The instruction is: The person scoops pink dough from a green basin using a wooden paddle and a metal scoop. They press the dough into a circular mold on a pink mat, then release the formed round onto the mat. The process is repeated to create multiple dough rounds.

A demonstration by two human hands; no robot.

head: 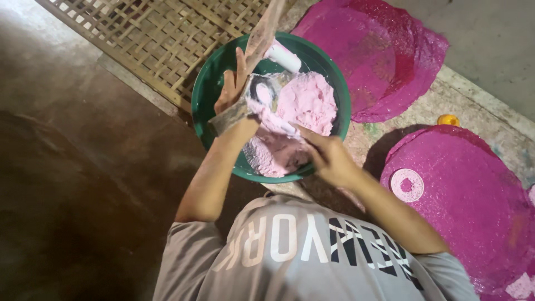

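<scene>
A green bowl (341, 83) sits in front of me, holding a mound of pale pink paste (309, 100) and a white cylinder (282, 56). My left hand (230, 89) is over the bowl's left side and grips a clear plastic bag (262, 33) that rises toward the top edge. The bag's mouth, smeared with paste, is held open at my palm. My right hand (330, 158) is at the bowl's near rim, with its fingers pinched on a lump of the pink paste and pointing toward the bag.
A woven bamboo mat (161, 33) lies behind the bowl at the top left. Round magenta sheets lie at the top right (379, 56) and right (468, 212), the right one bearing a pale ring (407, 185). A small yellow object (448, 119) sits between them. Brown floor (67, 167) spreads left.
</scene>
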